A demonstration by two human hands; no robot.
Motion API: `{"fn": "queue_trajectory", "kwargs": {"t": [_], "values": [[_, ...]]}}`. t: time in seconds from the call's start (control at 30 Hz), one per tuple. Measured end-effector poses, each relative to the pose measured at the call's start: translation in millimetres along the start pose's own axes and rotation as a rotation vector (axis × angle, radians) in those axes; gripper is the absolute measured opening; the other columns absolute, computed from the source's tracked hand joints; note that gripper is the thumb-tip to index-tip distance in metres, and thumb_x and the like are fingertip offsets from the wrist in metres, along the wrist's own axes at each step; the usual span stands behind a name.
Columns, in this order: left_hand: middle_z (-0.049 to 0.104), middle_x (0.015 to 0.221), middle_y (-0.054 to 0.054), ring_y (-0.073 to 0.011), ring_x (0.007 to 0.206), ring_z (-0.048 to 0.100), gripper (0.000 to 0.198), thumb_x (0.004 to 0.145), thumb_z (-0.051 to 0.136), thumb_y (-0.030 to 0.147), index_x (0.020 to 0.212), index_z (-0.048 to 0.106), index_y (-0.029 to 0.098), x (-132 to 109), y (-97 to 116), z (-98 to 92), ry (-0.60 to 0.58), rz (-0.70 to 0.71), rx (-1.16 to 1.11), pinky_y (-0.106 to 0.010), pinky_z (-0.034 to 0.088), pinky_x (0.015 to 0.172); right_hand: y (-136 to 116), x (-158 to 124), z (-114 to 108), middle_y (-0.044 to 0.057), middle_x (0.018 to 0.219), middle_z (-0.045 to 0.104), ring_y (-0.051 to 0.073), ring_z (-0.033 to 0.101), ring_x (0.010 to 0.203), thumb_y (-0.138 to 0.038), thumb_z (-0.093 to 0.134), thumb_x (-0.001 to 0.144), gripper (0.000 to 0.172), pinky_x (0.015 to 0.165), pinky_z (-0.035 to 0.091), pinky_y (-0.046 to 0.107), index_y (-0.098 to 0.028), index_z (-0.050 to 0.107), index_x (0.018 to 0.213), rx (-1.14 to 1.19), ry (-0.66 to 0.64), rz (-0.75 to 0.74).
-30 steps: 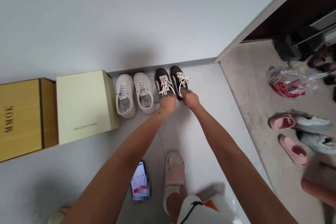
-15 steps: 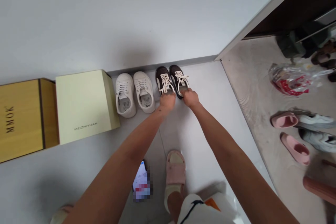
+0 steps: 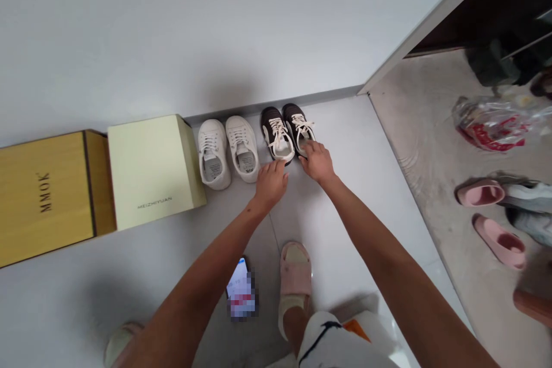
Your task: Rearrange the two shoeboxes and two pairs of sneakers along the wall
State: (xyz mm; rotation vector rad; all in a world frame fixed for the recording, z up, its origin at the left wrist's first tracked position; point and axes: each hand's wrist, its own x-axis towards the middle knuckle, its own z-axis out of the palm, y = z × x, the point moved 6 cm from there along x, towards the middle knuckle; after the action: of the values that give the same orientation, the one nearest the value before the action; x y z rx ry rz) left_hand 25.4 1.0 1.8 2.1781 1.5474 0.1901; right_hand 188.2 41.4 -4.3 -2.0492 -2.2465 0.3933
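Note:
A pair of dark brown sneakers with cream laces stands side by side, toes toward the wall. My left hand (image 3: 271, 182) is just behind the heel of the left dark sneaker (image 3: 276, 132), its fingers extended and apart, holding nothing. At the right dark sneaker (image 3: 297, 121), my right hand (image 3: 318, 162) has its thumb and fingers around the heel, which they partly hide. Beside this pair, to the left, are a white left sneaker (image 3: 213, 152) and a white right sneaker (image 3: 242, 146), also pointing at the wall.
A cream shoebox (image 3: 149, 167) and a yellow shoebox (image 3: 47, 195) stand along the wall on the left. A phone (image 3: 240, 287) lies on the tiles near my slippered foot (image 3: 295, 276). Pink slippers (image 3: 500, 241), grey shoes and a plastic bag (image 3: 491, 126) lie beyond the doorway.
My left hand has let go of the left dark sneaker's heel and drawn back, its fingers now spread. My right hand stays at its sneaker. The view has shifted slightly.

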Motion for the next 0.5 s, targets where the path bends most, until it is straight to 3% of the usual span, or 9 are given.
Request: {"fn": "queue_trajectory", "kwargs": {"t": [0.13, 0.27, 0.4, 0.5], "values": [[0.069, 0.126, -0.016, -0.0274, 0.118, 0.064, 0.039, 0.100, 0.047, 0.024, 0.136, 0.058, 0.016, -69, -22, 9.5, -0.041, 0.064, -0.076, -0.043, 0.050, 0.102, 0, -30, 4, 0.019, 0.142, 0.060, 0.036, 0.053, 0.128, -0.027, 0.049, 0.098, 0.036, 0.108, 0.046, 0.052, -0.015, 0.066, 0.128, 0.141, 0.134, -0.010], [0.072, 0.124, -0.013, -0.0241, 0.112, 0.068, 0.035, 0.100, 0.046, 0.022, 0.131, 0.063, 0.020, -134, -55, -2.7, -0.261, 0.205, -0.018, -0.039, 0.052, 0.098, 0, -68, 16, 0.020, 0.138, 0.061, 0.034, 0.055, 0.128, -0.028, 0.048, 0.097, 0.036, 0.110, 0.047, 0.052, -0.015, 0.069, 0.123, 0.236, 0.179, 0.025], [0.075, 0.115, -0.011, -0.0225, 0.104, 0.071, 0.028, 0.099, 0.049, 0.016, 0.119, 0.068, 0.020, -189, -102, -59.9, -0.391, 0.274, 0.131, -0.036, 0.050, 0.094, -18, -97, 23, 0.020, 0.133, 0.063, 0.034, 0.057, 0.126, -0.029, 0.048, 0.096, 0.035, 0.110, 0.047, 0.054, -0.016, 0.069, 0.120, 0.301, 0.188, 0.041], [0.076, 0.102, -0.010, -0.0223, 0.093, 0.072, 0.025, 0.100, 0.046, 0.017, 0.107, 0.070, 0.019, -232, -140, -115.4, -0.370, 0.211, 0.196, -0.035, 0.050, 0.087, -53, -101, 19, 0.019, 0.130, 0.064, 0.033, 0.059, 0.124, -0.029, 0.048, 0.096, 0.032, 0.108, 0.049, 0.053, -0.018, 0.070, 0.116, 0.318, 0.147, -0.036]]}}
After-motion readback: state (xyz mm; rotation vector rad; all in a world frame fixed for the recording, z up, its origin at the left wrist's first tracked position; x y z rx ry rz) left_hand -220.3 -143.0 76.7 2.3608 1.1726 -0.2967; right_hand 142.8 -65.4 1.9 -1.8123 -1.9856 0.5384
